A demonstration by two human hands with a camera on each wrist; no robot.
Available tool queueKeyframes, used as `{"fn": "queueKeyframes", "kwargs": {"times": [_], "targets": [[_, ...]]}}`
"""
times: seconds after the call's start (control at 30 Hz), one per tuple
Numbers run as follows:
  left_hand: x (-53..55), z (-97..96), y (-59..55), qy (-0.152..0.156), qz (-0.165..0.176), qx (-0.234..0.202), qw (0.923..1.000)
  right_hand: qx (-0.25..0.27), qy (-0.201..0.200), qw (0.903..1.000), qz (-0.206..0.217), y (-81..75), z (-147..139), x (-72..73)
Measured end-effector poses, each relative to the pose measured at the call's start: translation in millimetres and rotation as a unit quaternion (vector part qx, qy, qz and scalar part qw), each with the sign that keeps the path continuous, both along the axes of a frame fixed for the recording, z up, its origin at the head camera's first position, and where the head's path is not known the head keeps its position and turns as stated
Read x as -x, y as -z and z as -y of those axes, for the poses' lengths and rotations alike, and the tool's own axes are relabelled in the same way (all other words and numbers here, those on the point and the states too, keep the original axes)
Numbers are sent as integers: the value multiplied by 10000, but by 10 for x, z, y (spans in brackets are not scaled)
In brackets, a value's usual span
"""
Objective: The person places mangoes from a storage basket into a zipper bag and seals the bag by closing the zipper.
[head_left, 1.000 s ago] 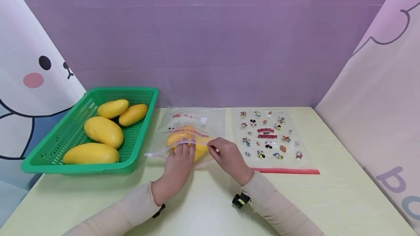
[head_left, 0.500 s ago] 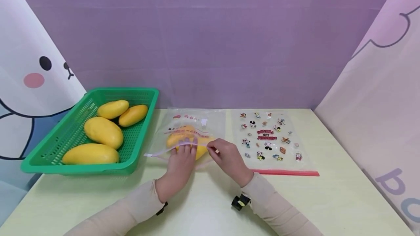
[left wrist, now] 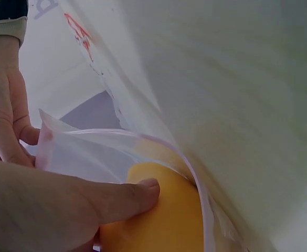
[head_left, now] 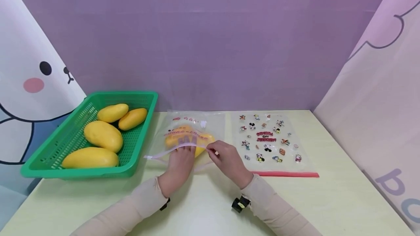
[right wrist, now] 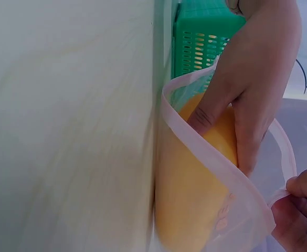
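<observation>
In the head view, a clear zip bag (head_left: 214, 121) with pink print lies on the table, its mouth toward me. Yellow mango (head_left: 204, 139) shows through the plastic. My left hand (head_left: 179, 165) reaches through the mouth, its fingers behind the zip strip. The right wrist view shows the left thumb and fingers on either side of a mango (right wrist: 184, 194) in the bag; the left wrist view shows the thumb on the mango (left wrist: 169, 215). At the bag's right corner, my right hand (head_left: 229, 161) pinches the edge of the mouth, which gapes.
A green basket (head_left: 141, 148) with several mangoes (head_left: 103, 136) stands at the left. Right of the filled bag lies a flat clear bag (head_left: 270, 159) with cartoon prints and a red zip strip (head_left: 285, 174). A purple backdrop (head_left: 210, 46) rises behind the table (head_left: 203, 207).
My left hand has slid slightly farther into the bag, its fingers deeper behind the zip strip. The right hand keeps its pinch at the corner. The head view has tilted up slightly.
</observation>
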State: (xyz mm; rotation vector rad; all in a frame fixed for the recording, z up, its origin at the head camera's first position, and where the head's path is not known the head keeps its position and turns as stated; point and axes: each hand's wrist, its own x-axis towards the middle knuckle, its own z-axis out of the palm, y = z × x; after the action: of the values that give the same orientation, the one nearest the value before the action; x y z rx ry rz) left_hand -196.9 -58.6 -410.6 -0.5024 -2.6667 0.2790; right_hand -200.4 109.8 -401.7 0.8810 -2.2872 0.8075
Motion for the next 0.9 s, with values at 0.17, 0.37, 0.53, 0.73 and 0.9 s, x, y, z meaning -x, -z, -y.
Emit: {"fn": "queueKeyframes", "kwargs": {"times": [0.17, 0.37, 0.53, 0.73, 0.9], "targets": [[46, 6, 64, -64, -258, 59, 9996, 49, -78, 9999, -62, 7, 10, -4], [88, -8, 47, -33, -197, 90, 9998, 21, -27, 10000, 5, 1, 4, 4], [117, -58, -36, -63, 603, 163, 9980, 70, 28, 10000, -21, -2, -22, 6], [69, -79, -67, -113, 693, 324, 9970, 105, -87, 9999, 6, 19, -23, 13], [21, -93, -74, -133, 990, 227, 9947, 113, -65, 9999, -13, 28, -24, 24]]}}
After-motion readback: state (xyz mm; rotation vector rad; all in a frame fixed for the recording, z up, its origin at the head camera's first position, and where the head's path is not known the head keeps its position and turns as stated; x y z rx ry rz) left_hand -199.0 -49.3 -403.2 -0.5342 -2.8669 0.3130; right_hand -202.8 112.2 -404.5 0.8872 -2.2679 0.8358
